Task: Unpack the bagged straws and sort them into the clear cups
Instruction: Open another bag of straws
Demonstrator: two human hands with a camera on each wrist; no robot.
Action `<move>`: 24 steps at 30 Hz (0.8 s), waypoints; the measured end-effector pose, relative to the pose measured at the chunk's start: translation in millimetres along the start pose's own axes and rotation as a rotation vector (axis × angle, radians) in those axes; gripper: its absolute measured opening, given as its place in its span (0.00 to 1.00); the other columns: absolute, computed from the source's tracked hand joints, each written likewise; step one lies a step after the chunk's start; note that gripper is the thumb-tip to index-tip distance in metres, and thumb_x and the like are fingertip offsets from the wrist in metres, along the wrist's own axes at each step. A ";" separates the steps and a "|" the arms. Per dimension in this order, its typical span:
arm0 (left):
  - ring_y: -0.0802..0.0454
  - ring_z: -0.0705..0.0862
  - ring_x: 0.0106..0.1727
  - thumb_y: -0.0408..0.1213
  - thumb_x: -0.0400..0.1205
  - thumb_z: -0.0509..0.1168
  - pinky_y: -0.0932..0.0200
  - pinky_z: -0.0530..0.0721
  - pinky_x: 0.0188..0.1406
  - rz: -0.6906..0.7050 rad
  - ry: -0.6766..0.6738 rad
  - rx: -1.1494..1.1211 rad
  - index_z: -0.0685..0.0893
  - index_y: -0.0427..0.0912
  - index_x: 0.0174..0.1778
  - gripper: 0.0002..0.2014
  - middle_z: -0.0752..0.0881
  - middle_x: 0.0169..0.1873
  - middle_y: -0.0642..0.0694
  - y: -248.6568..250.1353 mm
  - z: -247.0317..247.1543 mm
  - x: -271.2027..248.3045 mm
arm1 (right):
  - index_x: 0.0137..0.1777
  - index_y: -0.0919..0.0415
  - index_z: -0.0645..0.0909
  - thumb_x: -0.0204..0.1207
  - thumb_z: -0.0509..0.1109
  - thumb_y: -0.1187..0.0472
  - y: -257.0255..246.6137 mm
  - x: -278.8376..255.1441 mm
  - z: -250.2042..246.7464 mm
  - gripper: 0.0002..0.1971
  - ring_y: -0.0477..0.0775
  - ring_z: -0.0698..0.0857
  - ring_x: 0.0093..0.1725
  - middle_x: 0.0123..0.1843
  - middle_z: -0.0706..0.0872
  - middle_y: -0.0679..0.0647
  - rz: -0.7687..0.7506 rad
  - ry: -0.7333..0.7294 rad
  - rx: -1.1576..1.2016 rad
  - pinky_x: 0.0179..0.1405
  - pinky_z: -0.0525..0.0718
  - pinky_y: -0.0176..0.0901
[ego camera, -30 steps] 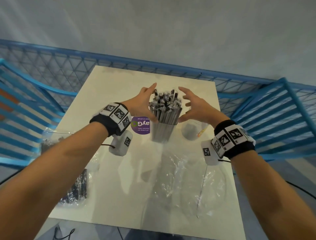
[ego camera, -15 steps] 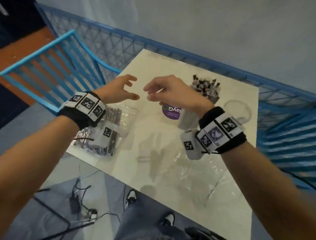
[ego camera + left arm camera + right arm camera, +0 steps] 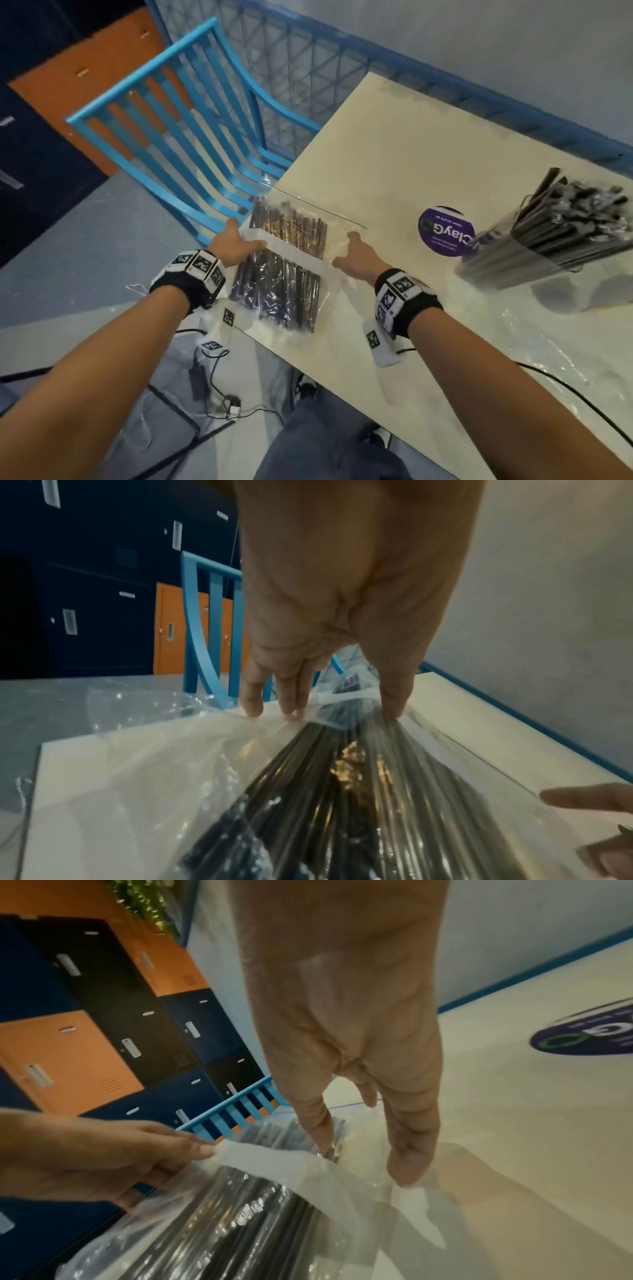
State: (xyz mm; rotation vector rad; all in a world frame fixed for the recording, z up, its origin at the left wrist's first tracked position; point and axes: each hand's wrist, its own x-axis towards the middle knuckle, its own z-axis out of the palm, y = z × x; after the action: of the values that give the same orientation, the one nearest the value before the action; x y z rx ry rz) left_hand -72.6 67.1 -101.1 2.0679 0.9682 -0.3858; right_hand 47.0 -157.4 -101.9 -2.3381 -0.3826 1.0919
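Observation:
A clear bag of dark straws (image 3: pixel 284 274) with a white band across its middle lies at the table's left front corner. My left hand (image 3: pixel 251 245) pinches the bag's left edge at the band; the left wrist view shows my thumb and fingers (image 3: pixel 253 702) closed on the plastic (image 3: pixel 342 777). My right hand (image 3: pixel 344 250) holds the band's right end, thumb (image 3: pixel 407 1164) and index finger on the bag (image 3: pixel 267 1153). A clear cup (image 3: pixel 548 246) packed with dark straws stands far right. Just in front of it stands an empty clear cup (image 3: pixel 561 296).
The cream table (image 3: pixel 394 154) carries a round purple sticker (image 3: pixel 445 231) and an empty crumpled clear bag (image 3: pixel 548 346) at the right front. A blue slatted chair (image 3: pixel 191 144) stands against the table's left side, with a blue mesh railing (image 3: pixel 342 68) behind. Cables (image 3: pixel 219 404) lie on the floor.
Both hands left the straw-filled cup and swung left to the bag at the table's corner, where they now hold its two sides. The head view turned left with them.

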 end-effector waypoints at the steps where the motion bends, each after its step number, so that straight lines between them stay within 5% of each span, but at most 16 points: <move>1: 0.32 0.78 0.70 0.50 0.79 0.72 0.40 0.75 0.69 0.005 0.003 0.000 0.59 0.34 0.80 0.41 0.77 0.71 0.31 -1.4 0.4 4.5 | 0.84 0.64 0.46 0.80 0.66 0.64 -4.0 2.7 3.9 0.39 0.63 0.80 0.60 0.67 0.76 0.65 -0.012 0.011 -0.014 0.42 0.76 0.40; 4: 0.38 0.84 0.55 0.48 0.79 0.72 0.49 0.84 0.51 0.067 0.036 0.087 0.77 0.29 0.67 0.28 0.85 0.55 0.34 -1.0 1.4 19.0 | 0.84 0.64 0.44 0.81 0.66 0.62 -13.1 1.5 3.7 0.39 0.67 0.79 0.67 0.71 0.75 0.69 -0.014 -0.017 -0.123 0.51 0.75 0.44; 6: 0.45 0.82 0.45 0.41 0.81 0.70 0.56 0.77 0.39 0.151 0.055 0.107 0.85 0.29 0.58 0.18 0.85 0.45 0.39 4.6 1.4 22.2 | 0.84 0.64 0.45 0.82 0.65 0.61 -19.5 -6.2 -9.7 0.38 0.66 0.78 0.67 0.72 0.75 0.68 -0.021 -0.067 -0.238 0.55 0.76 0.46; 9: 0.48 0.79 0.45 0.32 0.84 0.65 0.58 0.70 0.45 0.331 0.100 0.011 0.87 0.30 0.53 0.09 0.83 0.42 0.41 19.1 -0.8 17.9 | 0.85 0.59 0.46 0.81 0.67 0.58 -30.6 -18.9 -42.8 0.39 0.68 0.75 0.70 0.76 0.69 0.68 -0.084 0.023 -0.353 0.64 0.75 0.53; 12: 0.51 0.79 0.41 0.29 0.85 0.63 0.59 0.75 0.44 0.549 0.015 -0.139 0.84 0.29 0.48 0.07 0.83 0.39 0.39 43.4 -12.6 1.3 | 0.85 0.55 0.45 0.80 0.70 0.55 -39.8 -32.0 -81.3 0.43 0.69 0.69 0.75 0.79 0.64 0.67 -0.158 0.253 -0.321 0.74 0.70 0.58; 14: 0.52 0.81 0.45 0.27 0.86 0.62 0.65 0.77 0.47 0.697 -0.098 -0.182 0.82 0.29 0.49 0.05 0.84 0.43 0.38 62.2 -25.1 -15.7 | 0.86 0.55 0.44 0.78 0.73 0.53 -43.9 -47.8 -103.7 0.46 0.63 0.62 0.81 0.84 0.58 0.62 -0.189 0.330 -0.241 0.78 0.63 0.52; 16: 0.49 0.83 0.53 0.26 0.86 0.62 0.62 0.80 0.56 0.836 -0.189 -0.209 0.83 0.33 0.51 0.05 0.85 0.47 0.41 81.4 -38.9 -33.9 | 0.86 0.56 0.45 0.75 0.75 0.51 -44.6 -63.0 -120.7 0.49 0.56 0.57 0.83 0.86 0.53 0.56 -0.217 0.332 -0.174 0.79 0.58 0.46; 18: 0.50 0.84 0.57 0.25 0.85 0.62 0.61 0.81 0.63 0.933 -0.260 -0.251 0.84 0.39 0.50 0.07 0.86 0.50 0.44 98.9 -50.4 -51.1 | 0.84 0.53 0.54 0.73 0.76 0.49 -44.3 -79.4 -130.5 0.45 0.51 0.64 0.80 0.84 0.61 0.53 -0.242 0.319 -0.094 0.79 0.62 0.47; 20: 0.54 0.84 0.56 0.24 0.85 0.62 0.63 0.82 0.62 0.962 -0.275 -0.294 0.83 0.42 0.49 0.09 0.85 0.49 0.46 114.7 -57.4 -60.0 | 0.75 0.52 0.73 0.72 0.76 0.49 -41.3 -98.3 -137.8 0.31 0.48 0.79 0.68 0.72 0.80 0.51 -0.322 0.353 -0.003 0.71 0.75 0.50; 22: 0.57 0.84 0.52 0.25 0.85 0.63 0.63 0.81 0.60 0.932 -0.196 -0.348 0.83 0.44 0.48 0.09 0.85 0.47 0.48 126.9 -59.9 -62.9 | 0.59 0.56 0.86 0.77 0.74 0.58 -40.4 -120.2 -141.6 0.12 0.48 0.88 0.51 0.53 0.91 0.55 -0.420 0.416 0.124 0.55 0.84 0.42; 24: 0.57 0.82 0.52 0.28 0.84 0.65 0.58 0.81 0.61 0.862 -0.021 -0.333 0.83 0.46 0.52 0.08 0.83 0.52 0.47 133.9 -56.7 -58.2 | 0.53 0.60 0.89 0.79 0.71 0.63 -39.7 -140.2 -141.7 0.07 0.49 0.88 0.44 0.47 0.92 0.59 -0.457 0.445 0.259 0.45 0.86 0.38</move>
State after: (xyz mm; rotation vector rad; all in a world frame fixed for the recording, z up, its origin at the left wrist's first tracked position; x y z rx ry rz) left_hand -14.0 30.1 39.3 1.9473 0.0542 0.1977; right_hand 66.4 -237.2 83.9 -2.0427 -0.5321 0.3678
